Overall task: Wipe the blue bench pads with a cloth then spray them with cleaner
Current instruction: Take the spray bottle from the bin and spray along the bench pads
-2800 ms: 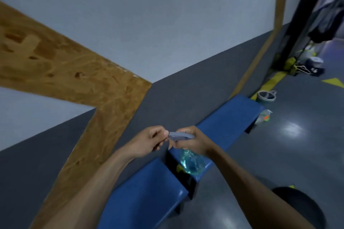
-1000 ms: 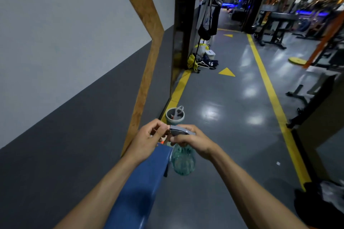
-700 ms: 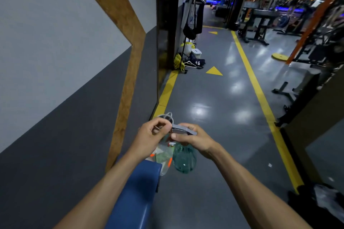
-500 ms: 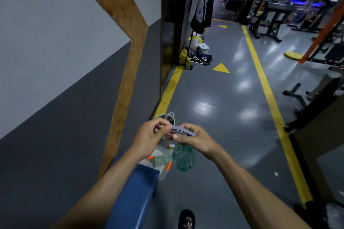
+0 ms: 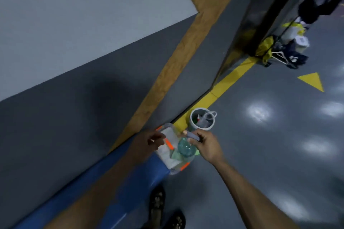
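The teal spray bottle [image 5: 186, 148] hangs by its grey head from the curled right hand [image 5: 206, 144], just past the end edge of the blue bench pad [image 5: 104, 178]. Beside it, the left hand [image 5: 149, 140], fingers bent, grips nothing visible above a clear orange-clipped box [image 5: 172, 161]. Beyond the hands stands a grey bucket [image 5: 202, 121]; right of them lies open floor [image 5: 279, 154].

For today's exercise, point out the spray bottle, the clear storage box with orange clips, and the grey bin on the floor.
spray bottle [image 5: 185, 148], head view, on its rounded green body.
clear storage box [image 5: 172, 161], head view, on its pale lid.
grey bin [image 5: 193, 126], head view, on its outer wall.
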A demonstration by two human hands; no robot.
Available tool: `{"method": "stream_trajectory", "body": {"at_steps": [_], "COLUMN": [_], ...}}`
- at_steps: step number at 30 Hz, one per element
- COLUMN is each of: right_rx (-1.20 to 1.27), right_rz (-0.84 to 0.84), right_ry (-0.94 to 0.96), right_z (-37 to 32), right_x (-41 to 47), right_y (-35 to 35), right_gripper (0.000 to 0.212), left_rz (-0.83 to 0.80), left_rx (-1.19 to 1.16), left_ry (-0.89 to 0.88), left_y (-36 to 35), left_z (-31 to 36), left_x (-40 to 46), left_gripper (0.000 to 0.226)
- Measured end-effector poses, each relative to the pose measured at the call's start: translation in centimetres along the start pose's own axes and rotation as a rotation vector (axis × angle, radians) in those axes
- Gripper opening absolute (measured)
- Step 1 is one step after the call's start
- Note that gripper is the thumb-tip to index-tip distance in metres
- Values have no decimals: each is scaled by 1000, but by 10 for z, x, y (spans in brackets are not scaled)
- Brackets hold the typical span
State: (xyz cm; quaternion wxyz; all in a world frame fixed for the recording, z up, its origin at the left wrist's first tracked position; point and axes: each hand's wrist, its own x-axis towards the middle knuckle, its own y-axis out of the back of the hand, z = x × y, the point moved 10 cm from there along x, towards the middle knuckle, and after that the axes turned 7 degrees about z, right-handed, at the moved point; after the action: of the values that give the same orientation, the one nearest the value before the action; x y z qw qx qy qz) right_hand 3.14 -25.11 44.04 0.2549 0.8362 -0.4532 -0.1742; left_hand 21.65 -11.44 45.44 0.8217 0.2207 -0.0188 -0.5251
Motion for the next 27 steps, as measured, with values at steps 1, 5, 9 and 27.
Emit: {"method": "stream_trajectory", "body": {"at_steps": [1,5,9,27], "right_rx": [-44,-210,-374,-526], "right_rz": [-11,-35,-97,-468], "right_ry": [-10,-101,-138,-61], "right_z": [11,51,80,212], "right_x": [12,48,79,215], "right_y": [-6,-33,-58,-170], "right_gripper": [18,11,12,9], "left_rz": [25,80,114,416], "left_rx": [20,49,-14,-194], "left_ry": [39,203,336,810], "left_y": [7,22,21,-63], "left_z": [-14,-75,-125,-267], "left_x": [2,4,18,33], "left_gripper": [17,10,19,12]}}
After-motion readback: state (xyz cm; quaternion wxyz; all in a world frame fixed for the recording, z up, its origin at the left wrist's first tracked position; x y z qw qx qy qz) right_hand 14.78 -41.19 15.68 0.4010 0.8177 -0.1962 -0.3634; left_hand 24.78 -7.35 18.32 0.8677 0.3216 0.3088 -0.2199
